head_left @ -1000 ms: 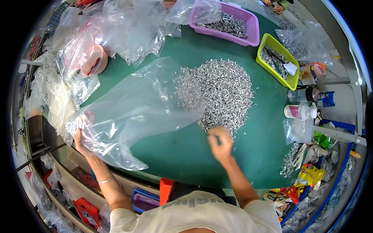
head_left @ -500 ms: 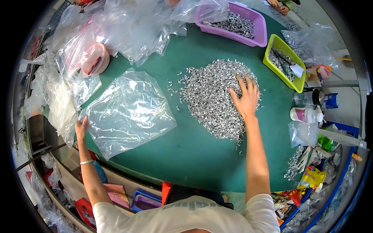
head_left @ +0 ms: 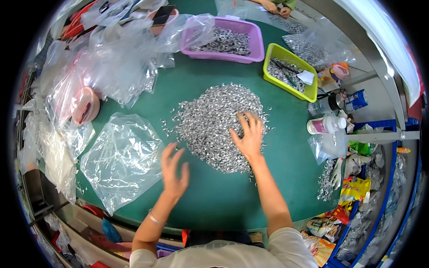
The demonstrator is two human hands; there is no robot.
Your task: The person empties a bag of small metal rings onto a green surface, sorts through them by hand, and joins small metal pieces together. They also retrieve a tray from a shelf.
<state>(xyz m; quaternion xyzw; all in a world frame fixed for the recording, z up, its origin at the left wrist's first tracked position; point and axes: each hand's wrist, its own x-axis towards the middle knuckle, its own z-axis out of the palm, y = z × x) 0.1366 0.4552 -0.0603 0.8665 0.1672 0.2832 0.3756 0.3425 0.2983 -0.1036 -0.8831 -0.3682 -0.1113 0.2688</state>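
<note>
A broad pile of small, silvery, curved metal pieces [head_left: 208, 127] covers the middle of the green table [head_left: 201, 196]. My right hand [head_left: 251, 138] rests on the pile's right side, palm down with its fingers spread. Between the pile and a flat, clear plastic bag [head_left: 123, 163], my left hand [head_left: 173, 174] hovers with fingers apart, slightly blurred and holding nothing. The bag lies at the left, looking empty. A few loose pieces are scattered along the pile's left edge.
Behind the pile stand a purple tub [head_left: 196, 55] and a lime-green basket [head_left: 286, 91] of metal pieces, the basket also holding pliers. Plastic bags [head_left: 111, 58] heap up far left around a pink container [head_left: 87, 105]. Bottles [head_left: 326, 125] line the right. Another person's hands [head_left: 277, 9] show at the top.
My left hand has let go of the clear bag's left edge and moved right, toward the pile. My right hand stays on the metal pieces. The whole view has shifted.
</note>
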